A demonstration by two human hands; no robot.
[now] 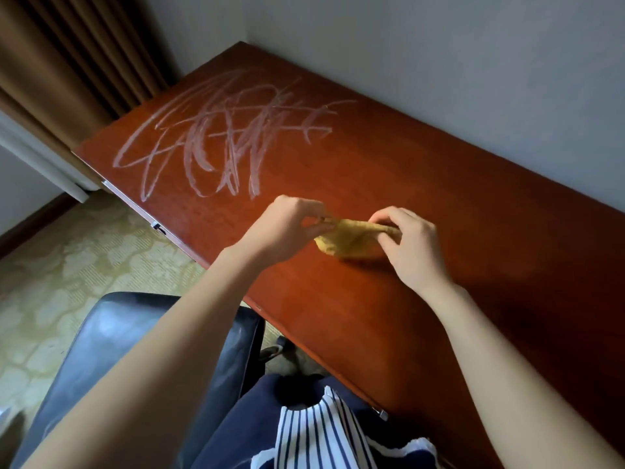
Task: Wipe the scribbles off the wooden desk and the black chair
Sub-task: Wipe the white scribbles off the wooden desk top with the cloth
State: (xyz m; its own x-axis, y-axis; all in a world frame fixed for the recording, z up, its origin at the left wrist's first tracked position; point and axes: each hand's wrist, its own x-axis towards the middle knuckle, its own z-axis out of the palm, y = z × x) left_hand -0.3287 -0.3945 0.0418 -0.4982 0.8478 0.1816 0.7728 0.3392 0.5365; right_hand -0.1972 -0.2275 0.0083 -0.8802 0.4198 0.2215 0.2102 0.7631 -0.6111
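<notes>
White chalk-like scribbles point(223, 137) cover the far left part of the reddish wooden desk point(422, 204). A yellow cloth point(351, 238) lies bunched on the middle of the desk. My left hand point(291, 228) pinches the cloth's left end and my right hand point(412, 245) grips its right end, so the cloth is stretched between them. The black chair point(111, 336) stands at the lower left beside the desk, partly hidden by my left arm; faint pale marks show on its seat.
A grey wall point(439, 45) runs along the desk's far side. Brown curtains point(67, 55) hang at the upper left. Patterned green carpet point(67, 252) covers the floor. My dark trousers and striped top point(314, 431) are at the bottom.
</notes>
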